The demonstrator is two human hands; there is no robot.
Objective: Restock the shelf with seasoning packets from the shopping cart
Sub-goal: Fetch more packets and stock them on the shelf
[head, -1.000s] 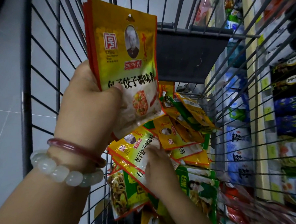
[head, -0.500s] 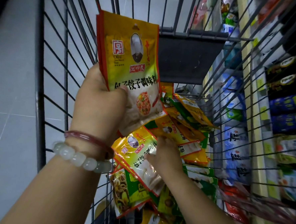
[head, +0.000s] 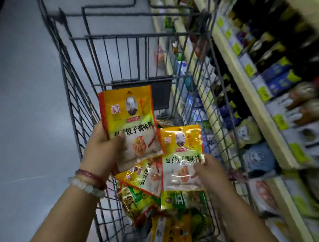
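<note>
Two hands are seen above a wire shopping cart [head: 122,49]; a stack of yellow seasoning packets [head: 129,117] is gripped by the left hand [head: 102,149] at centre frame; one more packet [head: 182,156] is pinched by the right hand [head: 211,170]; gathering appears underway; next, a turn toward the shelf [head: 250,92] at right seems needed.

Open cart [head: 93,90] top; wire walls, seemingly close shelf [head: 253,100] rightward.
</note>
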